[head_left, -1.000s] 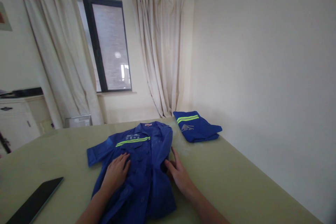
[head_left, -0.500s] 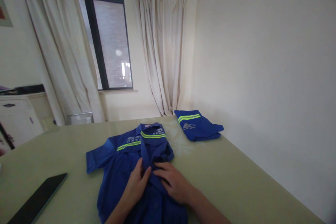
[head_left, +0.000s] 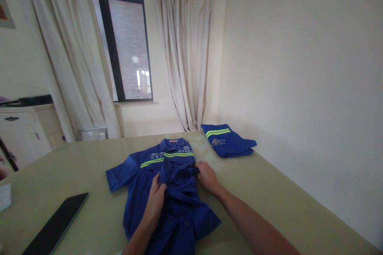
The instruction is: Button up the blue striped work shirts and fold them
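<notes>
A blue short-sleeved work shirt with yellow-green reflective stripes and white lettering lies front up on the table, collar away from me. Its left-hand sleeve is spread out; cloth is bunched on the other side. My left hand is closed on the front edge near the middle, thumb on top. At the shirt's right edge, below the stripe, my right hand pinches a bit of the blue cloth. Part of the shirt's lower half is hidden by my left forearm.
A folded blue garment with the same stripe lies at the table's far right, near the wall. A dark flat tablet-like object rests at the left on the pale green table. A whitish item sits at the left edge.
My right hand has moved from the shirt's middle out to its right edge and grips cloth there. My left hand stays on the front edge. The shirt's lower right part now flares outward.
</notes>
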{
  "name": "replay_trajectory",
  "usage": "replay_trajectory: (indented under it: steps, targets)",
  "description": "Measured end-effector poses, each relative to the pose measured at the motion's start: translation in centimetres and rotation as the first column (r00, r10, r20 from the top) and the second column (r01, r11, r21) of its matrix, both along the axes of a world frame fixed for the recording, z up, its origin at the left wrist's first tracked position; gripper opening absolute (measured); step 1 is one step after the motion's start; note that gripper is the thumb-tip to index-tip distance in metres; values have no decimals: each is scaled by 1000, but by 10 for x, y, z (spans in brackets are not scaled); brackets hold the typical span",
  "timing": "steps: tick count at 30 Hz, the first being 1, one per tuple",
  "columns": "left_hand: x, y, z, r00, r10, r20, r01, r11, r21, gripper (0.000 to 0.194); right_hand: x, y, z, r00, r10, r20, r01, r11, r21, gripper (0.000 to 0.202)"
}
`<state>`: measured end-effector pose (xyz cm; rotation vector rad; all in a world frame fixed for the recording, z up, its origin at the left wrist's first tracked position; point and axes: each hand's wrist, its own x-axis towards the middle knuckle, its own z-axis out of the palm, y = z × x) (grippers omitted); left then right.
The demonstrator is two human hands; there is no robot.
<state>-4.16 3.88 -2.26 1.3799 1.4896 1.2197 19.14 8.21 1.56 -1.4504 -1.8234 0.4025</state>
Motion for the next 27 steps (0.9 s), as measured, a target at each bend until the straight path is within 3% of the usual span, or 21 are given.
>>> replay_trajectory:
  steps: [4, 7, 9, 11, 13, 15, 17, 19, 21, 25, 27]
  targets:
    - [-2, -8, 15, 995, -28, 92, 30, 999, -18, 64, 47, 30, 63, 994, -32, -108, 49, 987, 154, 22]
    - [0, -15, 28, 986, -15, -167, 17, 1000, 12, 63, 88, 46, 110, 969, -130, -211, 182, 951, 248, 31]
    - [0, -22, 36, 894, -16, -448, 25, 1000, 14, 59, 98, 43, 121, 954, -168, -248, 235, 933, 271, 33]
    - [-1, -29, 41, 729, -46, -683, 50, 999, -14, 59, 88, 24, 109, 959, -154, -237, 216, 940, 262, 30]
    - [-2, -37, 40, 591, -107, -799, 72, 994, -79, 57, 63, -8, 77, 976, -95, -194, 137, 966, 219, 23]
    - [-4, -41, 35, 537, -185, -823, 97, 983, -157, 60, 34, -46, 36, 990, -14, -143, 34, 990, 140, 18]
    - [-7, -38, 27, 525, -241, -816, 131, 970, -203, 68, 11, -76, 1, 996, 77, -50, -77, 997, 14, 44]
    - [-12, -27, 21, 524, -248, -815, 143, 969, -203, 70, 3, -89, -18, 990, 121, 70, -116, 990, -77, 58]
    - [-20, -12, 20, 540, -190, -820, 124, 981, -146, 66, 7, -87, -22, 992, 80, 101, -71, 994, -86, 55]
    - [-38, 6, 31, 605, 78, -793, 28, 993, 119, 47, 32, -78, -10, 996, -79, -35, 79, 997, 6, 32]
    - [-43, 0, 41, 668, 40, -743, 94, 986, 138, 43, 38, -84, -7, 999, -5, -49, 5, 1000, -14, 36]
